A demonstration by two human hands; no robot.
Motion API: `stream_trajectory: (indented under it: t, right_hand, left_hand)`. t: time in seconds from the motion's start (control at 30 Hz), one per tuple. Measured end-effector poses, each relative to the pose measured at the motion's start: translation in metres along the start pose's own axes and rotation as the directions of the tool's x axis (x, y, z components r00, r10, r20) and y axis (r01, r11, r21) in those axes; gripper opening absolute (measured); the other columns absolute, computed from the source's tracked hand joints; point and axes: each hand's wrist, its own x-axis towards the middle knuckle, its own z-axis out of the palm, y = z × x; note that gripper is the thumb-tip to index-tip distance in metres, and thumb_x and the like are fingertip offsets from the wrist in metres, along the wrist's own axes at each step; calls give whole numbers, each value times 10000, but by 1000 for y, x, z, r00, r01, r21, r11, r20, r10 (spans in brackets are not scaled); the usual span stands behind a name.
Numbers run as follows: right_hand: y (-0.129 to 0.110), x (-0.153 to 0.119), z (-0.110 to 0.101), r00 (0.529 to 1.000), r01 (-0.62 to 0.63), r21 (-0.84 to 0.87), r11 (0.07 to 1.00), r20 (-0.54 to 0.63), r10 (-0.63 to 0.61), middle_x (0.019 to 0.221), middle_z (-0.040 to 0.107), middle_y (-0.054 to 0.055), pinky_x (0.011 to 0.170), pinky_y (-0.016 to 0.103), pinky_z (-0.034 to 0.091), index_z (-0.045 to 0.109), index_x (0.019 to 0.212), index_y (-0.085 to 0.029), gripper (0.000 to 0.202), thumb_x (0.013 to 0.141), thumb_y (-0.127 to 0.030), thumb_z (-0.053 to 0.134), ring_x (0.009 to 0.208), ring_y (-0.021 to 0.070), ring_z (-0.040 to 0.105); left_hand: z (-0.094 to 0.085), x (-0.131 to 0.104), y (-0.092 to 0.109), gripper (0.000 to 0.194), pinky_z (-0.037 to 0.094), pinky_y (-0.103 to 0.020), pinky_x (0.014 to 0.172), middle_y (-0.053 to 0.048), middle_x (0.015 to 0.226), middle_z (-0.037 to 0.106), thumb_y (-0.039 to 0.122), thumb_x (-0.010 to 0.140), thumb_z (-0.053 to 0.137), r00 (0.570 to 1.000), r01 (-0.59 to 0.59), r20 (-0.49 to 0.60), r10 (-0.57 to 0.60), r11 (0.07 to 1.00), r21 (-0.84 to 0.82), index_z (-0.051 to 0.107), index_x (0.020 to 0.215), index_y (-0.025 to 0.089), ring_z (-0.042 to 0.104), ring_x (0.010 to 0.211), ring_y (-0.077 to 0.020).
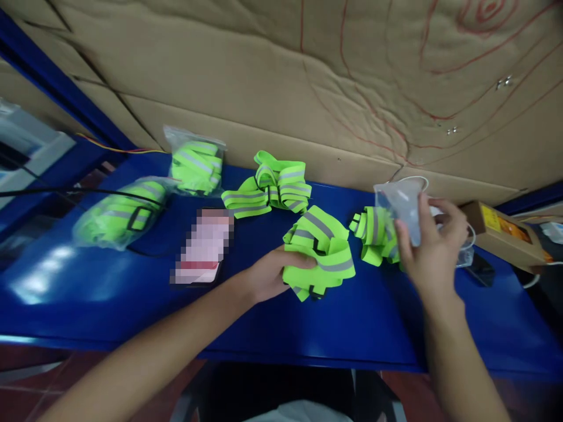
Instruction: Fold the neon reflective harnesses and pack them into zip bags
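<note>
My left hand (275,275) is closed on a folded bundle of neon-yellow reflective strap (323,225), its thumb lying over the grey-striped bands. Black buckles or clips show among the folds. At the right, my right hand (433,240) has thumb and fingers on a translucent plastic bag (402,202). Beside that bag lies another bundle of reflective strap (376,231), partly covered by it. A looser reflective strap (281,184) rests on the blue table behind my left hand.
Two clear bags of reflective straps, a back bag (196,164) and a left bag (127,214), lie on the blue table (145,299). A phone (204,243) with a blurred screen is near them. At the right are a cardboard box (505,234) and a dark object (481,268). Cardboard (246,76) lines the back.
</note>
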Motion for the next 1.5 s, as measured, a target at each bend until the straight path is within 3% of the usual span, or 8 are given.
stream_trajectory:
  t: [0.17,0.33,0.5,0.7,0.83,1.07,1.33,1.5]
  right_hand:
    - [-74,-19,-6,964,87,475,876,181,-194,1513,435,189,1061,525,537,235,1654,-282,801,972,-307,655,1362,345,532]
    - [-69,-20,-8,855,320,548,773,185,-484,1673,283,189,1169,677,387,255,1633,-323,929,882,-525,762,1525,429,350]
    - [-62,-14,-8,783,283,679,677,243,-572,1544,529,171,1175,596,442,496,1489,-250,802,821,-567,806,1498,373,432]
    - [-68,-16,-8,818,239,744,623,192,-543,1480,578,177,1156,566,473,584,1374,-198,570,874,-347,813,1480,372,453]
    - [-71,-16,-9,890,138,798,586,160,-427,1342,606,145,1144,535,487,609,1170,-208,364,854,-117,765,1411,346,524]
    - [-65,-15,-12,966,-30,878,477,148,-213,1115,546,71,1169,590,462,475,887,-221,353,780,3,726,1245,326,645]
    - [-70,-27,5,928,-293,912,286,343,-144,1231,587,99,1078,544,556,522,1124,-256,168,979,-221,600,1305,338,636]
    - [-74,-27,8,840,-226,770,597,464,-280,1512,527,148,1235,609,356,396,1502,-272,595,969,-308,659,1474,334,471]
  left_hand:
    - [-2,3,1,398,589,-356,710,-125,887,810,208,602,786,1000,9,-19,-9,1000,-10,783,990,115,758,754,-275]
    - [-6,4,0,268,585,-295,672,-90,819,807,193,564,816,965,263,-5,-264,963,52,807,826,139,745,717,-225]
    - [-7,1,-4,215,554,-249,621,-50,782,798,112,577,804,939,341,27,-344,937,70,812,788,158,719,670,-180]
    - [-7,3,-3,548,604,-397,836,-95,1053,810,649,833,699,942,279,223,-252,955,-103,758,1130,192,769,930,-275]
    - [-11,4,0,662,602,-480,841,-160,1206,767,681,938,545,918,220,366,-156,966,-140,648,1347,171,756,1002,-327]
    - [-7,2,5,847,561,-401,909,-136,1212,759,844,867,474,987,48,159,-19,982,-181,643,1368,182,717,1099,-319]
    - [-2,7,2,649,599,-453,742,-137,1079,769,653,1011,367,989,129,94,-115,979,-159,697,1277,162,728,857,-290]
    - [5,9,0,544,563,-315,813,-95,1072,758,588,1035,425,993,-23,-118,16,998,-53,690,1259,169,706,923,-213]
